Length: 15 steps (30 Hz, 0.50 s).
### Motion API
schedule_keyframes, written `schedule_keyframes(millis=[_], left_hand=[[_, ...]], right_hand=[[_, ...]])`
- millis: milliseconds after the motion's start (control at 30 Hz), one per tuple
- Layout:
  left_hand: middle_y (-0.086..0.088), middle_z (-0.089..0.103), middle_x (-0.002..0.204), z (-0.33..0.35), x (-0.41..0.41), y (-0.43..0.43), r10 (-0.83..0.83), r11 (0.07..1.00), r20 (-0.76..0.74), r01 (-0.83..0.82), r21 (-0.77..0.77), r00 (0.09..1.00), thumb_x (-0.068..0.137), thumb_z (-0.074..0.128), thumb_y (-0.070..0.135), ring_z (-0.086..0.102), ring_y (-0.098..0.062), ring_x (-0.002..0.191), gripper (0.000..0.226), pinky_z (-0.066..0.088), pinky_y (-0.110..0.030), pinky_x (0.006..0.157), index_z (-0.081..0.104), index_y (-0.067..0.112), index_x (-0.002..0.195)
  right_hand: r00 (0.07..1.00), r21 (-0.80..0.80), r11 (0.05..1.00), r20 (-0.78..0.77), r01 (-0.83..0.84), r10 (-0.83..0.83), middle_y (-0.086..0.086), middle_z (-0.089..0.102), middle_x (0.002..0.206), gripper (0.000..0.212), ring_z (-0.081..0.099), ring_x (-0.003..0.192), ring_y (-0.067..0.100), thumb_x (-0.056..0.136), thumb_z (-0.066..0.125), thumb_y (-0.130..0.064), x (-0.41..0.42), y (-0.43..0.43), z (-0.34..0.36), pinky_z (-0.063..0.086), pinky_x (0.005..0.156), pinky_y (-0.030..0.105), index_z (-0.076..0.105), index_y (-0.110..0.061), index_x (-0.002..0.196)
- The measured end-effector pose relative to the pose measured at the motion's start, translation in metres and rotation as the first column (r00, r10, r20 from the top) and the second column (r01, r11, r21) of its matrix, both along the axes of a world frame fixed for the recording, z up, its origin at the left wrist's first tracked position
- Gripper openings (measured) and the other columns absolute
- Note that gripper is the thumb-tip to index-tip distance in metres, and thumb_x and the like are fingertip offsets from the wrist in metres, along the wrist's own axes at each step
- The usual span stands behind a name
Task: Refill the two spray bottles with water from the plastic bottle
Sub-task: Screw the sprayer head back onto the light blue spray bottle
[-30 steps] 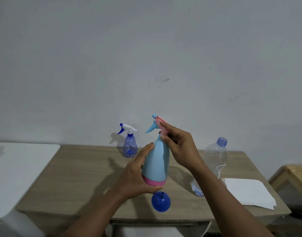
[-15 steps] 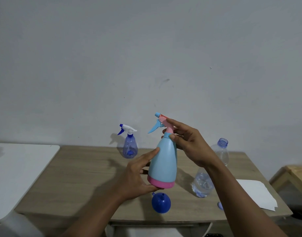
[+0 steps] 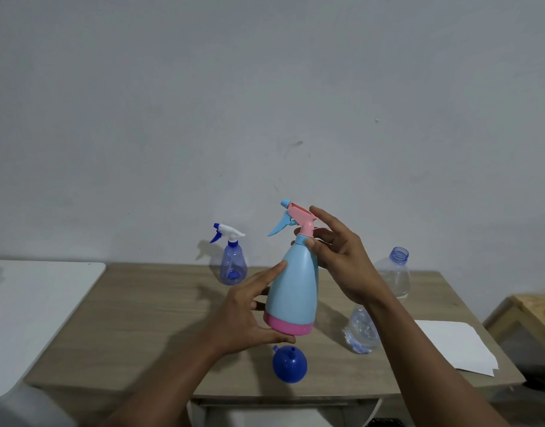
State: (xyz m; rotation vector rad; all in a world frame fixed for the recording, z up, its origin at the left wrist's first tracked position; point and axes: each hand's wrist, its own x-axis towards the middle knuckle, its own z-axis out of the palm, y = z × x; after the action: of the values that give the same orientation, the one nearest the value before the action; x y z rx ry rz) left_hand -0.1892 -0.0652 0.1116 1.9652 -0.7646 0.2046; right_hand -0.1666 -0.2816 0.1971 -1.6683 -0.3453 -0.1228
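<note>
A light-blue spray bottle (image 3: 294, 288) with a pink base and pink trigger head is held upright above the wooden table (image 3: 160, 315). My left hand (image 3: 249, 315) cups its base and lower side. My right hand (image 3: 339, 257) grips the neck just under the trigger head, fingers partly spread. A small clear-blue spray bottle (image 3: 232, 263) with a white and blue head stands at the table's back. The clear plastic bottle (image 3: 394, 278), uncapped and holding a little water, stands at the right, partly hidden behind my right forearm.
A blue funnel (image 3: 289, 365) lies mouth down near the table's front edge. White paper sheets (image 3: 453, 343) lie at the right end. A white surface (image 3: 33, 312) adjoins on the left, a wooden stool (image 3: 524, 309) on the right.
The light-blue spray bottle has moved a little to the right and up in both hands. My right hand has shifted its fingers around the neck.
</note>
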Motion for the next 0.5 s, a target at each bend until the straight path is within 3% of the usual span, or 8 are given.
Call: schedule_keyframes(millis=[100, 200, 333, 400, 500], left_hand=[[0.032, 0.043, 0.139, -0.002, -0.003, -0.002, -0.003, 1.0, 0.008, 0.003, -0.013, 1.0, 0.061, 0.095, 0.04, 0.055, -0.005, 0.121, 0.113, 0.054, -0.015, 0.083, 0.026, 0.047, 0.151], [0.032, 0.04, 0.143, -0.012, -0.006, -0.008, -0.027, 1.0, -0.022, 0.027, 0.001, 0.999, 0.061, 0.095, 0.037, 0.051, -0.001, 0.124, 0.111, 0.05, -0.01, 0.084, 0.028, 0.047, 0.149], [0.022, 0.046, 0.143, -0.041, -0.007, -0.003, 0.023, 0.998, -0.168, -0.031, -0.05, 0.985, 0.057, 0.096, 0.039, 0.056, -0.002, 0.122, 0.106, 0.054, -0.019, 0.09, 0.036, 0.047, 0.144], [0.021, 0.047, 0.143, -0.065, -0.004, 0.011, 0.111, 0.992, -0.224, -0.121, -0.036, 0.968, 0.055, 0.094, 0.05, 0.056, 0.0, 0.121, 0.105, 0.052, -0.019, 0.092, 0.036, 0.054, 0.142], [0.021, 0.041, 0.149, -0.113, -0.001, 0.039, 0.287, 0.958, -0.347, -0.275, 0.085, 0.893, 0.061, 0.085, 0.062, 0.046, 0.001, 0.132, 0.099, 0.044, -0.028, 0.105, 0.029, 0.056, 0.143]], right_hand=[[0.995, 0.13, 0.991, -0.094, 0.034, -0.022, 0.002, 0.074, 0.115, 0.051, 0.069, 0.106, 0.022, 0.091, 0.067, -0.025, 0.0, 0.009, -0.008, 0.057, 0.093, 0.042, 0.053, -0.035, 0.138], [0.976, 0.175, 0.98, -0.21, 0.095, -0.058, 0.007, 0.074, 0.1, 0.036, 0.064, 0.083, 0.024, 0.087, 0.064, -0.044, -0.001, 0.022, -0.018, 0.055, 0.079, 0.042, 0.067, -0.021, 0.115], [0.937, 0.264, 0.931, -0.307, 0.251, -0.166, 0.012, 0.065, 0.078, 0.024, 0.056, 0.065, 0.023, 0.097, 0.06, -0.041, 0.002, 0.017, -0.037, 0.048, 0.066, 0.037, 0.073, -0.024, 0.106], [0.927, 0.246, 0.926, -0.316, 0.286, -0.202, 0.011, 0.062, 0.076, 0.025, 0.055, 0.066, 0.023, 0.095, 0.063, -0.043, 0.002, 0.005, -0.049, 0.046, 0.066, 0.038, 0.075, -0.025, 0.107], [0.905, 0.055, 0.955, -0.341, 0.29, -0.255, 0.008, 0.063, 0.08, 0.035, 0.056, 0.069, 0.021, 0.091, 0.066, -0.05, -0.001, -0.009, -0.074, 0.046, 0.067, 0.037, 0.076, -0.018, 0.102]])
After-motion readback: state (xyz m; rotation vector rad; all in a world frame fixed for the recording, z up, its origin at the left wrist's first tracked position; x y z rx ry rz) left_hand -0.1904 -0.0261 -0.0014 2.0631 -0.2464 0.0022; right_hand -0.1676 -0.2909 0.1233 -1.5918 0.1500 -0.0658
